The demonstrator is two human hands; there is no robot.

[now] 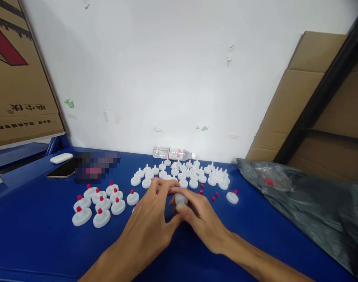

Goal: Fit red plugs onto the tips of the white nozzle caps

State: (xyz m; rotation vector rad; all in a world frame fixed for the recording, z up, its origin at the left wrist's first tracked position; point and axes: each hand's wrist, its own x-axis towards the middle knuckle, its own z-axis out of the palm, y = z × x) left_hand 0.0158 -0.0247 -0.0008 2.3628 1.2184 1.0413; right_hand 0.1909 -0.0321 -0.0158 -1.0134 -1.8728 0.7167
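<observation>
Two hands meet in the head view, their forearms cut off by the bottom edge. Fingertips of the left grip (pixel 149 219) are partly hidden behind the right grip (pixel 205 223); its thumb and fingers arch apart, and I cannot tell whether it holds anything. The right grip is closed on a whitish piece (pixel 181 199), blurred and partly covered by the fingers. Just beyond both grips, red caps (pixel 213 198) lie on the tabletop (pixel 35 243), some hidden by the knuckles, with stemmed white discs (pixel 193 183) crowded behind them. Left of the left grip stand red-tipped discs (pixel 102 219). Farther left, a pixelated patch (pixel 96 168) masks whatever lies beside the phone (pixel 60 170).
</observation>
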